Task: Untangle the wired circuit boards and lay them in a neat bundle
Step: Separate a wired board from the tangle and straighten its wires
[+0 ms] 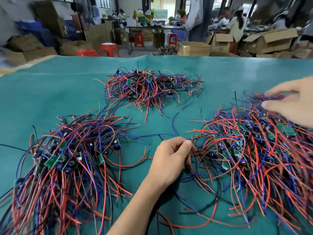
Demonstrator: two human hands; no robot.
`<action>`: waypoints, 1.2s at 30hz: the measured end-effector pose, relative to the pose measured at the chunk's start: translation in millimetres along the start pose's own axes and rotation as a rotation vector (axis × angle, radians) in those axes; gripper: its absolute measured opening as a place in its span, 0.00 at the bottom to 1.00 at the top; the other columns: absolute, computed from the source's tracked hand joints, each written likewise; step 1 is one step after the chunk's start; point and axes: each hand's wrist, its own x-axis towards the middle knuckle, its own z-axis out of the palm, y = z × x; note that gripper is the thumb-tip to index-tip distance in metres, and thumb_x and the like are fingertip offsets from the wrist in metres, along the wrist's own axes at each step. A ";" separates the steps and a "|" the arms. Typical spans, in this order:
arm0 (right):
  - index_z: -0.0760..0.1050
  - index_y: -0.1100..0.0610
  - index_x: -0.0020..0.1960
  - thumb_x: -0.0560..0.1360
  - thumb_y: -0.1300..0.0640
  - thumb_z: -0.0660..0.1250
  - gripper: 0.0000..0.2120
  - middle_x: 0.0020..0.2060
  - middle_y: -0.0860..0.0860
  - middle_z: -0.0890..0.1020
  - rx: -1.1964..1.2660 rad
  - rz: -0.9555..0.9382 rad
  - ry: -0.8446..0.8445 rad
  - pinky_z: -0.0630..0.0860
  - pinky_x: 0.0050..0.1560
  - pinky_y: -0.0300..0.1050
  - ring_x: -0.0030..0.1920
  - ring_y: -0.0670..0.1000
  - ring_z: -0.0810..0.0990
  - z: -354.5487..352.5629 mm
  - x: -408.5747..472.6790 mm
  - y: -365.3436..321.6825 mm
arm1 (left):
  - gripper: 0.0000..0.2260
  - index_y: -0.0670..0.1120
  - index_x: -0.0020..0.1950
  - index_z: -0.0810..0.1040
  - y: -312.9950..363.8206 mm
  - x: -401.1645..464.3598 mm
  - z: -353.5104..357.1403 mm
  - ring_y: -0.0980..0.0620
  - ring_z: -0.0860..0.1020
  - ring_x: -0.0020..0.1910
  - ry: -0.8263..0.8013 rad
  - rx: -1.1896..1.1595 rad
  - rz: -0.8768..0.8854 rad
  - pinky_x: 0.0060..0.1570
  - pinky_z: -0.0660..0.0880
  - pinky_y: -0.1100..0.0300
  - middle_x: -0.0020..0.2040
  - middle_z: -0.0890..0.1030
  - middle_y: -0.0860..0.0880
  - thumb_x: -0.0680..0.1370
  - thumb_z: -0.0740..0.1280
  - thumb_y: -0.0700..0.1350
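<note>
Our left hand (171,160) reaches in from the near edge of the worktop (50,92), knuckles up, fingers curled and pinching a few wires at the left fringe of the right-hand pile (254,150). Our right hand (291,106) comes in from the right edge, blurred, its fingers bent down onto the far part of the same pile; we cannot tell whether it has hold of anything.

We see three heaps of red, blue and black wires with small green circuit boards on the green cloth-covered worktop. The right-hand pile spreads from the middle to the right edge and near corner. A second heap, the left pile (64,167), lies toward the near left corner, its wires fanned toward the near edge. A third, the far pile (149,87), sits toward the far edge, apart from both hands.

Beyond the worktop stand red stools (108,50), open cardboard boxes (269,41) and people at benches. We can read no writing.
</note>
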 end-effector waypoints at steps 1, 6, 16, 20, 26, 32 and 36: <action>0.80 0.37 0.37 0.52 0.26 0.62 0.22 0.35 0.55 0.82 -0.018 0.033 -0.029 0.80 0.54 0.61 0.44 0.64 0.83 0.5 6.9 -11.5 | 0.14 0.44 0.42 0.81 0.4 -0.2 0.4 0.56 0.70 0.25 0.003 -0.007 -0.005 0.29 0.68 0.65 0.27 0.77 0.51 0.84 0.61 0.44; 0.80 0.41 0.36 0.71 0.42 0.73 0.07 0.40 0.50 0.83 -0.031 -0.267 -0.179 0.67 0.43 0.42 0.43 0.55 0.78 46.8 37.8 -108.0 | 0.13 0.43 0.42 0.82 0.4 -0.6 -0.1 0.54 0.70 0.25 0.019 -0.031 -0.025 0.29 0.68 0.63 0.27 0.77 0.51 0.83 0.62 0.45; 0.64 0.55 0.79 0.79 0.57 0.71 0.32 0.52 0.54 0.78 0.436 0.026 -0.523 0.70 0.25 0.42 0.33 0.52 0.76 187.5 82.5 -148.0 | 0.12 0.44 0.43 0.82 3.3 -0.9 -2.3 0.55 0.72 0.27 0.039 -0.007 -0.024 0.34 0.69 0.60 0.28 0.78 0.52 0.80 0.62 0.47; 0.76 0.61 0.68 0.77 0.63 0.71 0.20 0.50 0.53 0.82 0.588 0.073 -0.462 0.71 0.26 0.41 0.33 0.51 0.80 181.9 85.2 -140.5 | 0.12 0.44 0.43 0.82 2.9 -0.1 -1.4 0.55 0.72 0.27 0.041 0.001 -0.020 0.34 0.69 0.60 0.28 0.78 0.51 0.81 0.62 0.46; 0.80 0.63 0.62 0.77 0.66 0.70 0.13 0.50 0.55 0.84 1.194 0.173 -0.456 0.73 0.28 0.37 0.31 0.47 0.80 139.5 44.2 -125.1 | 0.06 0.46 0.47 0.80 0.9 1.8 -0.6 0.53 0.77 0.30 0.174 -0.088 -0.063 0.30 0.71 0.61 0.38 0.82 0.49 0.81 0.64 0.43; 0.87 0.59 0.52 0.77 0.69 0.67 0.11 0.52 0.55 0.87 1.365 0.051 -0.498 0.74 0.30 0.34 0.33 0.45 0.79 111.5 -21.1 -84.7 | 0.10 0.49 0.65 0.68 4.2 4.5 -0.8 0.47 0.82 0.34 0.385 -0.367 -0.129 0.27 0.74 0.58 0.45 0.79 0.53 0.83 0.61 0.44; 0.88 0.59 0.47 0.71 0.66 0.70 0.09 0.52 0.58 0.87 1.460 -0.003 -0.412 0.70 0.29 0.34 0.30 0.44 0.73 108.0 -41.6 -67.8 | 0.18 0.55 0.70 0.62 5.5 4.1 -1.4 0.53 0.82 0.32 0.466 -0.313 -0.113 0.25 0.73 0.62 0.55 0.74 0.48 0.83 0.62 0.43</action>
